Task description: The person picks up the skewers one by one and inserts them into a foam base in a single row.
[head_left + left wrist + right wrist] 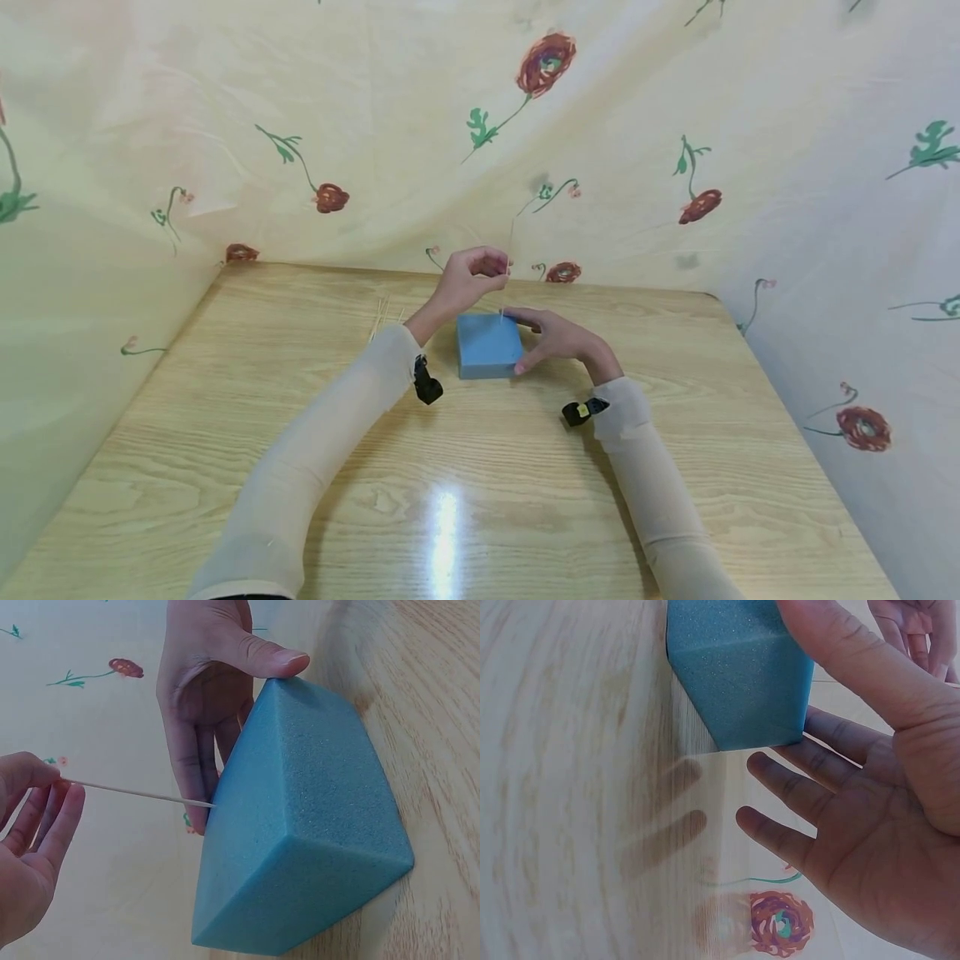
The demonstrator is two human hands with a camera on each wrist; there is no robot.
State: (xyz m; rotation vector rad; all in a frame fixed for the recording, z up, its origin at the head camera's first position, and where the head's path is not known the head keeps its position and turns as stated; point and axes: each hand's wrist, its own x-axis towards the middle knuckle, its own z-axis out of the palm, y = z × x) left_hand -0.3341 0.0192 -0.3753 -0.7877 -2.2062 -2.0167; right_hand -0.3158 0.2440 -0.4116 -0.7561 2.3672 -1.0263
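A blue foam block (486, 343) lies flat on the wooden table. My right hand (564, 337) holds it at its right side, thumb at the near corner and index finger by the far one. In the right wrist view the other fingers (780, 784) of that hand are spread beside the block. Above the block, my left hand (467, 282) pinches a thin wooden skewer (135, 793) between thumb and fingertips. The skewer's lower tip meets the block's top face near the far right corner; whether it has gone into the foam I cannot tell.
Several loose skewers (380, 320) lie on the table (495, 483) left of the block, partly behind the left forearm. A flower-patterned cloth (420, 108) hangs along the table's back and sides. Small black cameras sit on both wrists.
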